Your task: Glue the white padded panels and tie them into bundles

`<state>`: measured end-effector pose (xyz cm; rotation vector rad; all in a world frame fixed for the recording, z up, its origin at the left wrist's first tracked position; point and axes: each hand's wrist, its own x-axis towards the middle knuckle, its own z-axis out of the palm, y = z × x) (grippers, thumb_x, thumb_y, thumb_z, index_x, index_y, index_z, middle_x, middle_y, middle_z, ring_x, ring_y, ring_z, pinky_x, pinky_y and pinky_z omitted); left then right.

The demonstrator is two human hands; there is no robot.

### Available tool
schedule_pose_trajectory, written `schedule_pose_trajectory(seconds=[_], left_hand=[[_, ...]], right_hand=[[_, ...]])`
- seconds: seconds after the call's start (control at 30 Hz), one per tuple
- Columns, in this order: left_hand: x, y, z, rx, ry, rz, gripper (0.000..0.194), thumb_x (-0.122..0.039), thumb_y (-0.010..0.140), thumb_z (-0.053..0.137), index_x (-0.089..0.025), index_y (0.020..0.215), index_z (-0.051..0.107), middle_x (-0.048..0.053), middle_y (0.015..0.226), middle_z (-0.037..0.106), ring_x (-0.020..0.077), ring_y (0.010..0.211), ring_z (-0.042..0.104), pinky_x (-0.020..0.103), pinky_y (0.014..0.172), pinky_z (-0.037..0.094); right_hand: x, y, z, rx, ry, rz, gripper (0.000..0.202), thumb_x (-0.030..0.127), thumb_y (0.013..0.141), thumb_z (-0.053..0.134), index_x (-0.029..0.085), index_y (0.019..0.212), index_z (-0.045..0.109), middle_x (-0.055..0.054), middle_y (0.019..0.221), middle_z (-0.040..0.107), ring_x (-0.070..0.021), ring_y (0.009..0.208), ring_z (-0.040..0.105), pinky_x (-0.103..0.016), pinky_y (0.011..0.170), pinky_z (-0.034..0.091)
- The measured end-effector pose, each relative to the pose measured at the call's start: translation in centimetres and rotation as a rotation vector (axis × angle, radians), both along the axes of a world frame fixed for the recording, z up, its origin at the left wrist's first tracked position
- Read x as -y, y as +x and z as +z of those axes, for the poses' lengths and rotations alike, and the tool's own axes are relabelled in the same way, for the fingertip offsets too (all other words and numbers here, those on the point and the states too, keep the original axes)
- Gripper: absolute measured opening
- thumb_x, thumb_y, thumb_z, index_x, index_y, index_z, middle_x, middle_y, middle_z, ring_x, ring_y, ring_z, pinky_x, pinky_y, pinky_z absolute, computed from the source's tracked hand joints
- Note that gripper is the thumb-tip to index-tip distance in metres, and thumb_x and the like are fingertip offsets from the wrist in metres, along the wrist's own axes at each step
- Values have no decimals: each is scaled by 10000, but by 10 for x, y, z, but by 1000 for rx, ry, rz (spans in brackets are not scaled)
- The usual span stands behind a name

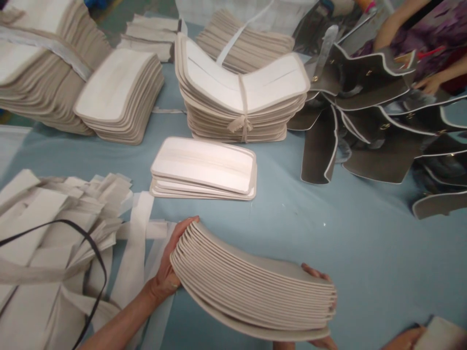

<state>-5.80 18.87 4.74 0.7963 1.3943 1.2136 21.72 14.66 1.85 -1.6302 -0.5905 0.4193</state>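
Note:
A thick stack of beige panels (255,282) is held above the blue table, its layers bowed downward in the middle. My left hand (168,272) is closed round the stack's left end. At the right end my right hand (315,273) grips it, with fingertips showing over the top edge; most of that hand is hidden behind and under the panels. Just beyond lies a small pile of white-faced panels (204,165) with rounded corners, slightly out of line with each other. Behind that pile sits a larger bundle of the same panels (237,116), tied round with a strip.
Cut strips (47,209) heap at the left, crossed by a black cord (98,262). More panel stacks (120,92) stand at the back left. Dark bag pieces (379,141) spread over the right side, where another person's hand (430,85) touches them.

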Motion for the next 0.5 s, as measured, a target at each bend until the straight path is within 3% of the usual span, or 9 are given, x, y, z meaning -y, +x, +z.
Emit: schedule_pose_trajectory(seconds=[0.1, 0.2, 0.3, 0.37, 0.43, 0.5], left_hand=[[1, -16, -11, -100, 177, -145, 1065, -749, 492, 856, -278, 1418, 625, 115, 1422, 601, 413, 1330, 521, 532, 1211, 359], [-2, -33, -23, -137, 151, -236, 1187, -518, 319, 992, -251, 1416, 627, 99, 1429, 611, 398, 1299, 552, 481, 1222, 354], [-8, -40, -28, -124, 34, -209, 978, -314, 393, 996, -212, 1320, 698, 77, 1367, 668, 363, 1290, 563, 451, 1242, 316], [-13, -38, -26, -110, -5, -146, 815, -278, 461, 973, -200, 1238, 740, 67, 1324, 697, 354, 1299, 556, 448, 1247, 304], [-15, -31, -19, -67, -59, -82, 704, -308, 512, 956, -215, 1182, 761, 56, 1275, 718, 330, 1243, 599, 409, 1201, 382], [-16, -23, -13, 57, -200, -48, 646, -340, 604, 917, -255, 1219, 739, 35, 1123, 755, 274, 1026, 695, 380, 1027, 539]], right_hand=[[-2, -4, 1, 27, 138, 2, 844, 928, 756, 273, 277, 1177, 606, -51, 1055, 587, -393, 1088, 587, -677, 1100, 340], [-5, -10, 9, 96, 103, -13, 740, 789, 885, 173, 250, 1188, 578, -76, 1116, 599, -369, 1107, 583, -659, 1078, 364], [-6, -16, 15, 119, 64, -12, 611, 640, 950, 177, 234, 1197, 561, -98, 1153, 605, -354, 1151, 576, -631, 1077, 375], [-6, -17, 16, 125, 58, -14, 530, 577, 953, 238, 232, 1220, 540, -102, 1169, 602, -348, 1174, 567, -620, 1083, 370], [-6, -17, 15, 117, 63, -19, 500, 545, 946, 260, 232, 1225, 533, -96, 1167, 594, -342, 1173, 561, -620, 1087, 361], [-7, -17, 13, 101, 80, -27, 512, 553, 938, 238, 238, 1210, 537, -86, 1156, 588, -334, 1159, 554, -621, 1097, 348]])
